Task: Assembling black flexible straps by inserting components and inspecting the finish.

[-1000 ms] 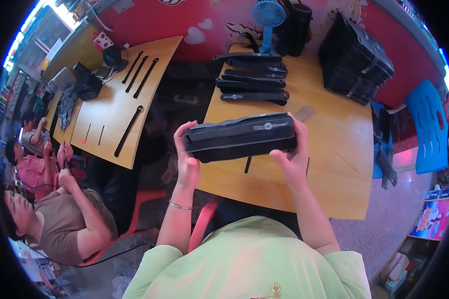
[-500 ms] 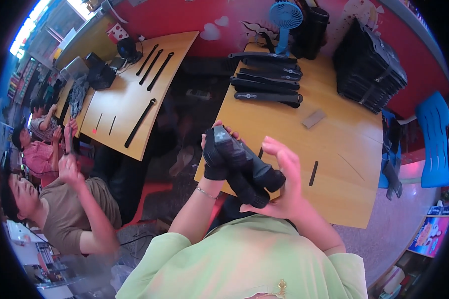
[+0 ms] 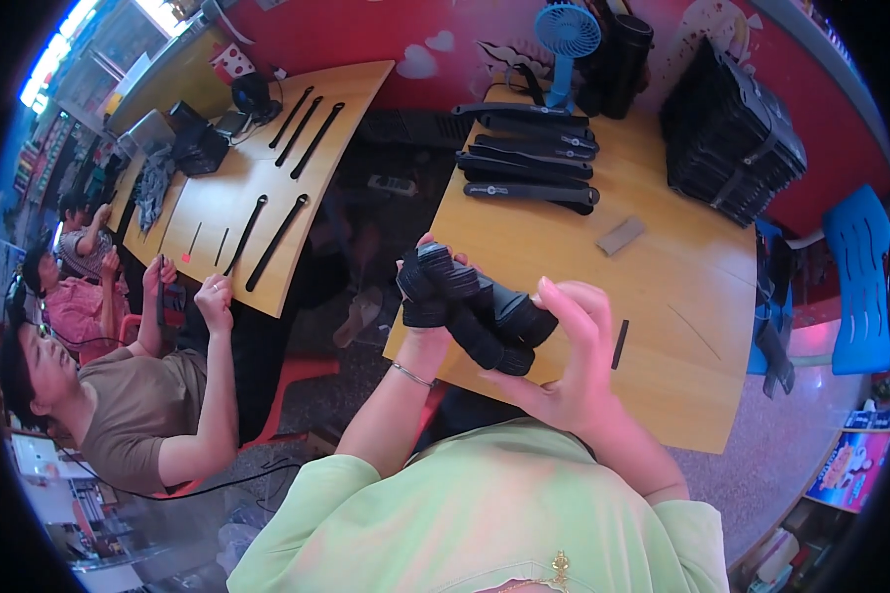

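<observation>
Black padded strap rolled up above wooden surface, left hand gripping one end, right hand cupping the other

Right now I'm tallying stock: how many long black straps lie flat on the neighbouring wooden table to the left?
5: three long black straps side by side at the far end, and two nearer the seated person, and. More may be hidden among the clutter at that table's far corner.

Left hand mostly hidden behind the black padded band.
</observation>
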Motion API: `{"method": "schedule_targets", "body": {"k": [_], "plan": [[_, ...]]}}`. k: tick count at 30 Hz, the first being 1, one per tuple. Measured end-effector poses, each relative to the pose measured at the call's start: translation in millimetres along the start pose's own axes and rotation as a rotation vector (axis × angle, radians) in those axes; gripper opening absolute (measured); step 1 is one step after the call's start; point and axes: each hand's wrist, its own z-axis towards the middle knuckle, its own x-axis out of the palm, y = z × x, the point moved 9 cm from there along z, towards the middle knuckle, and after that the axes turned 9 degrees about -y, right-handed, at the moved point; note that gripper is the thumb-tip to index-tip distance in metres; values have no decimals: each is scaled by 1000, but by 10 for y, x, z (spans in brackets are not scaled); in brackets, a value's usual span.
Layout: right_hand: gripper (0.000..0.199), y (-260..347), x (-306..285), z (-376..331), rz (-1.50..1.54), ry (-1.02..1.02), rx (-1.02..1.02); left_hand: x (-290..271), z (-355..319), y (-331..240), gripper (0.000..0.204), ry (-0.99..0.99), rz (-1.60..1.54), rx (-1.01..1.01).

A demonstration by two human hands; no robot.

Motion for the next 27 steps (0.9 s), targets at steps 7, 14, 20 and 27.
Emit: {"method": "schedule_targets", "body": {"k": [7,14,20,27], "plan": [[84,5,14,-4,1,19,-5,491,-265,-25,52,-10,-47,110],[85,65,-10,-1,31,-10,19,196,-93,-80,51,7,-67,42],[87,37,-15,-44,-68,0,38,-4,6,-118,53,22,-76,40],[87,116,-62,21,-70,-9,19,-38,76,-80,54,28,-106,4]]}}
